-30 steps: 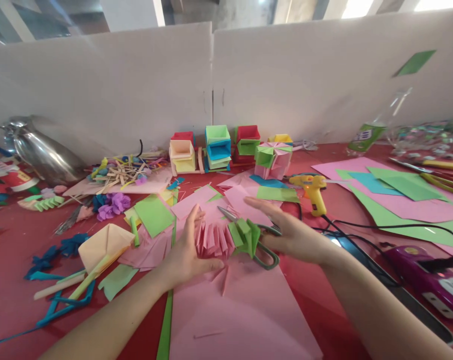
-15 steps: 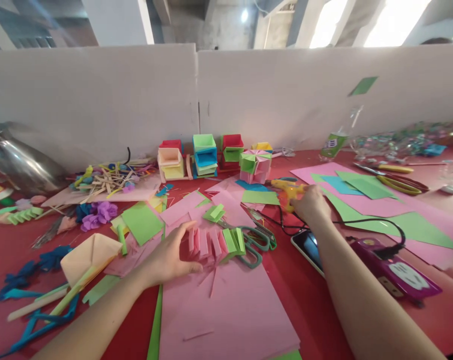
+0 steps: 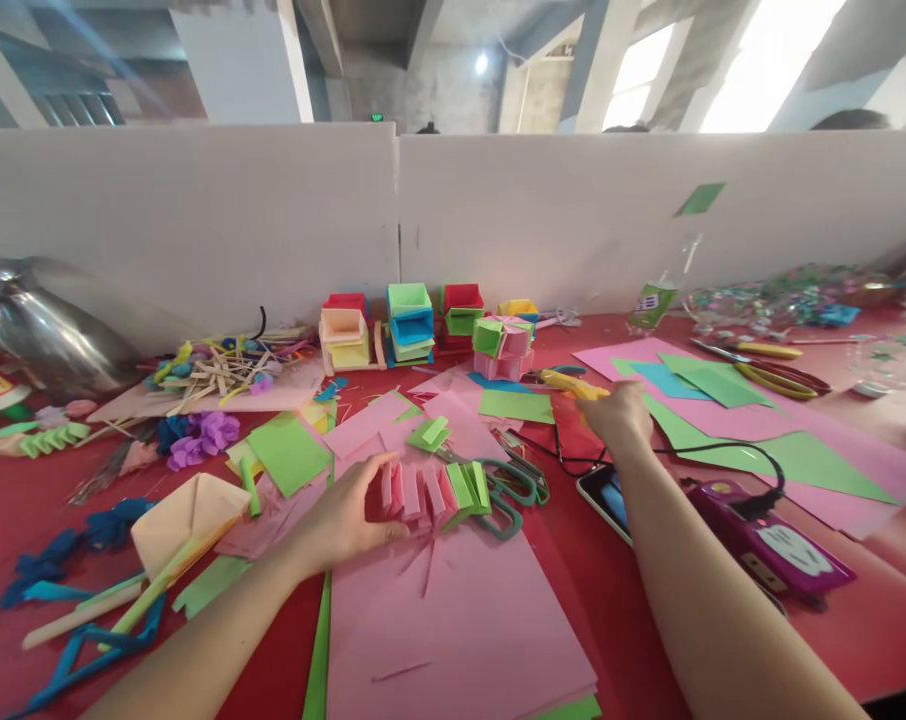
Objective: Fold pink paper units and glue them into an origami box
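My right hand is closed around the yellow glue gun, low over the table, its nozzle end toward the left; the fingers are partly hidden. My left hand has thumb and forefinger apart, around the left end of a row of pink folded paper pieces. Green folded pieces continue that row on the right. Beneath lies a stack of pink paper sheets. Another small green folded piece is just behind. Green-handled scissors rest beside the row.
Paper boxes and a pink-green paper cube stand by the white partition. A phone and a purple power strip with a cord lie right. A steel jug and paper flowers are left.
The glue gun in my right hand has tipped from upright to nearly flat, near the table. My left hand stays at the pink folded pieces. The view has tilted up slightly.
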The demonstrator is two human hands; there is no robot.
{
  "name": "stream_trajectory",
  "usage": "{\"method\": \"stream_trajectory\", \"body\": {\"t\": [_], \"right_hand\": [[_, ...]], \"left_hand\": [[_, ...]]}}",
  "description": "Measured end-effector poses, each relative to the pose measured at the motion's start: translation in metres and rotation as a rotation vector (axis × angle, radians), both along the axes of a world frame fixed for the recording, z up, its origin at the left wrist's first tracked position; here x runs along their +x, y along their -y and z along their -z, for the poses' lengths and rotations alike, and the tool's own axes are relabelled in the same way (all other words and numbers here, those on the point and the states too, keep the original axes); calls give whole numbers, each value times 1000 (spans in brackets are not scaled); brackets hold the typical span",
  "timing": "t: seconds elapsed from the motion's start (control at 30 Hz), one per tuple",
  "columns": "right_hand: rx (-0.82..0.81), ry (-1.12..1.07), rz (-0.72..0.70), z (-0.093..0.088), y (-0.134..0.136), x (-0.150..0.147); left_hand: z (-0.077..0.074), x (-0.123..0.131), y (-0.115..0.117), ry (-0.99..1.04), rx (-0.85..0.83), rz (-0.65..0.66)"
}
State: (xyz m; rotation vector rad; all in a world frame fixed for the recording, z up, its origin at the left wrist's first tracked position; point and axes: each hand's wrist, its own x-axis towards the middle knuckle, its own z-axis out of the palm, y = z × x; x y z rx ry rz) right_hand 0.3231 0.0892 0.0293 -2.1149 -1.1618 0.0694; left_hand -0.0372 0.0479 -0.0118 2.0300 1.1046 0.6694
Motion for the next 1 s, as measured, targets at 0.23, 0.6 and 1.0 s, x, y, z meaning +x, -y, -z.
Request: {"method": "stream_trajectory", "body": {"t": [0.23, 0.6, 1.0], "right_hand": [[274, 79, 83, -31, 31, -21], [517, 366, -869, -7, 82, -143], [319, -37, -1016, -13, 87, -134]], "left_hand": [[0, -1, -1, 74, 31, -39], [-55, 70, 34, 1083, -536, 31], [-60, 60, 29, 744, -435, 161]]}}
